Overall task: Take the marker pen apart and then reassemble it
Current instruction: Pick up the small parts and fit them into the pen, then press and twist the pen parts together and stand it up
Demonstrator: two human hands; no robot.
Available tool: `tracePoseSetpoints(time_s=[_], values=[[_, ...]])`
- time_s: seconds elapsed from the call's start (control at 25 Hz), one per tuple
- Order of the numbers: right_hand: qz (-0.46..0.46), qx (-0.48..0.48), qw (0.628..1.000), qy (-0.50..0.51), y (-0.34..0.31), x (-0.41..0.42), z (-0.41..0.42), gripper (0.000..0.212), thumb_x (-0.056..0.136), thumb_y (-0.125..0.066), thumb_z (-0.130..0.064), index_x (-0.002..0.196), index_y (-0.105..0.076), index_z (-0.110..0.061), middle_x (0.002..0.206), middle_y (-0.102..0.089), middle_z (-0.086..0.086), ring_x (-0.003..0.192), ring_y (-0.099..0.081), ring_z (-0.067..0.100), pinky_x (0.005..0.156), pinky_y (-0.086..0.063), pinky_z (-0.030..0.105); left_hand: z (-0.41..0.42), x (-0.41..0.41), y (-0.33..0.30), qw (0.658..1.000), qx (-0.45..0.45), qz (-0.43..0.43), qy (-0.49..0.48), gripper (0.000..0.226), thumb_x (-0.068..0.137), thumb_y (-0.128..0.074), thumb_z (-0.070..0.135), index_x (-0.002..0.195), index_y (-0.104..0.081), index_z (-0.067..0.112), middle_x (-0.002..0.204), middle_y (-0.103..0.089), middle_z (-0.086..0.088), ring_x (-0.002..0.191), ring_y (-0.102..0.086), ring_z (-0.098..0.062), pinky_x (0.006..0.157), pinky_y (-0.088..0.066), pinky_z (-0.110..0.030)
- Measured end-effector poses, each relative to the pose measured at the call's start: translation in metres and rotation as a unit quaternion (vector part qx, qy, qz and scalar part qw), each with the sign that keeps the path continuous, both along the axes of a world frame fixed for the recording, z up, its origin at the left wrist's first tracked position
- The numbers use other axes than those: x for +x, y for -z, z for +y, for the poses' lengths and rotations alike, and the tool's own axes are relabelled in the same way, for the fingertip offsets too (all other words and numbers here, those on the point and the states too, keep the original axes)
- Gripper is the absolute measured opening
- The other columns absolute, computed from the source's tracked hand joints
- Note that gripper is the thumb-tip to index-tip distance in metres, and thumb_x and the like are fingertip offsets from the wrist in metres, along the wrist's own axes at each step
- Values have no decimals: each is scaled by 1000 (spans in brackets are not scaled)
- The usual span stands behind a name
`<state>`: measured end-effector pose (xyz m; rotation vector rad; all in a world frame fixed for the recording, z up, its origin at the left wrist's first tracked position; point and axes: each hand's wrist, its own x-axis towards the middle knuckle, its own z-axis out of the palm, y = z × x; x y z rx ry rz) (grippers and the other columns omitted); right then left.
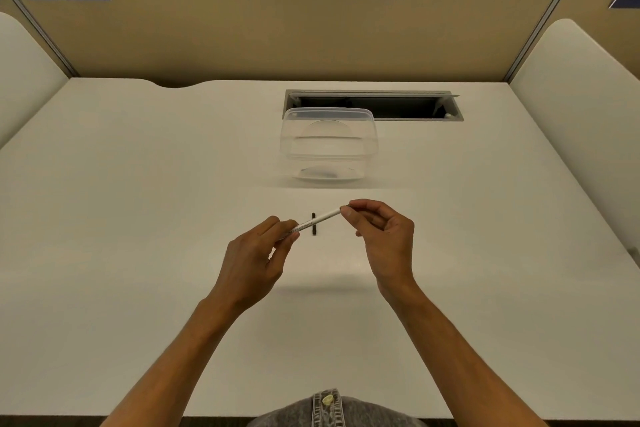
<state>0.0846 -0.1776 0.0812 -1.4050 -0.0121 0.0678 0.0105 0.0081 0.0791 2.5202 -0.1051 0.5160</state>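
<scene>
The white marker pen barrel (317, 219) hangs above the desk, slanting up to the right. My left hand (258, 253) pinches its lower left end between thumb and fingers. My right hand (381, 232) pinches the upper right end with thumb and forefinger. A small black part (313, 225), thin and dark, lies on the desk just behind the barrel; I cannot tell whether it is the cap or another piece.
A clear plastic container (329, 144) with a lid stands on the white desk (138, 218) behind my hands. A cable slot (374, 104) opens in the desk beyond it. Beige partition walls enclose the back and sides.
</scene>
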Motion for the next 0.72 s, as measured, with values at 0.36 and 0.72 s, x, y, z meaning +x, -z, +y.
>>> tracePoseSetpoints(time_s=[0.36,0.72], values=[[-84,-129,988,-20,8,-9,10,13,91,-64,-28,100,-73,-31,100,-72,-20,96,-64,2,59,-44,15,5,5,8,999,-34,0,-14,14,94,-52,24,99,-64,19,70,-46,13,55,-45,-14,47,-42,-33],[-70,-289,954,-28,56,18,21,12,89,-64,-27,100,-70,-26,92,-71,-15,85,-64,-1,66,-47,19,10,4,27,978,-200,18,-66,10,94,-57,20,93,-67,18,71,-61,5,62,-51,-17,55,-39,-31]])
